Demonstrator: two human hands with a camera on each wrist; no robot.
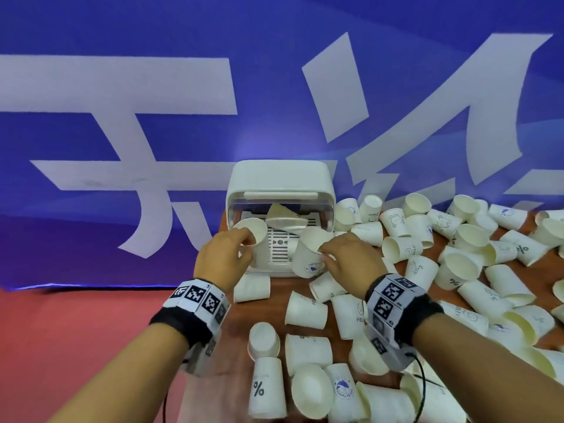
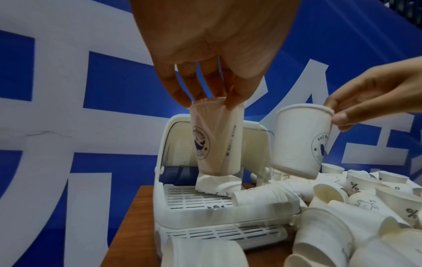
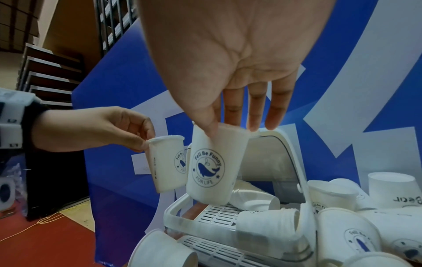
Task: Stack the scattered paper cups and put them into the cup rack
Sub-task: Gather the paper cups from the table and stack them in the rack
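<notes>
- While both hands hang over the white plastic cup rack (image 1: pixel 279 190), each pinches one white paper cup by its rim.
- The left hand (image 1: pixel 224 254) holds its whale-logo paper cup (image 1: pixel 251 232) with thumb and fingertips curled on the rim; in the left wrist view that rim looks squeezed out of round, and the cup hangs above the rack's slotted white tray (image 2: pixel 196 198).
- The right hand (image 1: pixel 351 257) grips a second whale-logo paper cup (image 1: pixel 309 254) at the rim, thumb on one side and fingers on the other, mouth towards the palm (the print reads "Fell Be Funny, For Life" in the right wrist view).
- The two held cups are side by side, just apart, neither nested in the other.
- The rack stands at the far edge of the brown wooden counter (image 1: pixel 241 312), its lid raised; a crumpled cup (image 2: pixel 217 183) and a short stack of cups on its side (image 3: pixel 267 224) lie on the tray.
- Loose white paper cups (image 1: pixel 457 254) are scattered across the counter to the right of and in front of the rack, most tipped over.
- A blue banner with large white characters (image 1: pixel 152 102) hangs behind the counter.
</notes>
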